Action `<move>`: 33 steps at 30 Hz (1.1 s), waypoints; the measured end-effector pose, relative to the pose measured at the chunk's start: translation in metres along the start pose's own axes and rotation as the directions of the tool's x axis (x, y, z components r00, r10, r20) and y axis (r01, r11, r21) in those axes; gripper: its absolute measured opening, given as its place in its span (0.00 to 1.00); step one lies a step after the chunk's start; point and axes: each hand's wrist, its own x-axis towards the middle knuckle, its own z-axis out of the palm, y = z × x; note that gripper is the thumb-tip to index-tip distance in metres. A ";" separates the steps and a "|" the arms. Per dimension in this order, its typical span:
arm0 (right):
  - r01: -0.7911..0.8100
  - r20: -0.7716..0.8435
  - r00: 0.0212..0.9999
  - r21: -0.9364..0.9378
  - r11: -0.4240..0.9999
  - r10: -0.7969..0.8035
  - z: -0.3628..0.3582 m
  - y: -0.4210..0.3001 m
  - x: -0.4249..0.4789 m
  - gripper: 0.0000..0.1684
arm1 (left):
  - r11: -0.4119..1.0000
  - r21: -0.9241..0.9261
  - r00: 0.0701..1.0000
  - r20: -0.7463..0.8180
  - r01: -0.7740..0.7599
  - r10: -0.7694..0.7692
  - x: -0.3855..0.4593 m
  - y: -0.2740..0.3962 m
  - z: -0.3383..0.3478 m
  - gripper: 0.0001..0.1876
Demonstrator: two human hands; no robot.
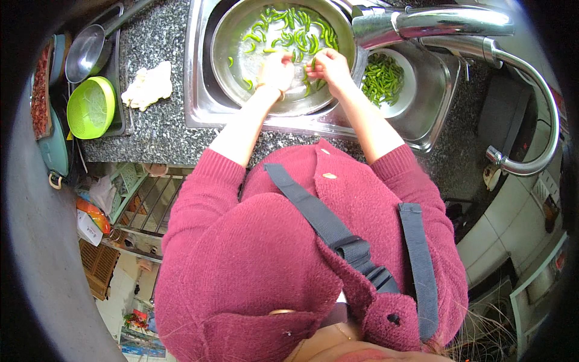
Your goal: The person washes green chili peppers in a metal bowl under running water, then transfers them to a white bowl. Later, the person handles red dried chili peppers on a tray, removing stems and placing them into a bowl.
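Note:
A wide stainless steel basin point(225, 86) sits over the left sink bowl, with several green chili peppers point(296, 34) floating in its water. Over the basin, my right hand point(330, 68) pinches a single green chili pepper point(313, 64) between its fingertips. Close by on the left, my left hand point(277, 71) has its fingers bent near the water, beside other peppers; whether it grips one cannot be made out. A white bowl point(408, 68) in the right sink bowl holds a heap of green chili peppers point(382, 79), to the right of my right wrist.
A chrome faucet point(434, 22) reaches over the sink's right side, and a curved chrome spout point(549, 131) stands farther right. On the granite counter point(154, 40) lie a crumpled white cloth point(149, 86), a green plastic basket point(106, 102) and a metal ladle point(88, 52).

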 end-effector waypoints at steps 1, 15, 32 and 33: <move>0.052 0.005 0.999 0.127 0.991 -0.053 0.000 -0.002 -0.002 0.05 | 0.999 0.007 0.994 -0.105 -0.038 0.038 0.006 0.000 -0.001 0.13; -0.042 0.331 0.943 0.221 0.974 -0.034 -0.013 0.002 0.007 0.08 | 0.984 0.164 0.996 0.028 0.077 -0.083 0.016 -0.016 0.003 0.11; 0.234 0.233 0.947 -0.972 -0.025 -0.223 0.007 0.012 -0.005 0.15 | 0.881 -0.276 0.908 0.288 0.384 -0.305 0.008 -0.025 -0.007 0.09; 0.234 0.231 0.953 -0.972 -0.008 -0.197 0.007 0.009 -0.005 0.14 | 0.802 -0.391 0.883 0.327 0.451 -0.337 0.008 -0.023 -0.004 0.08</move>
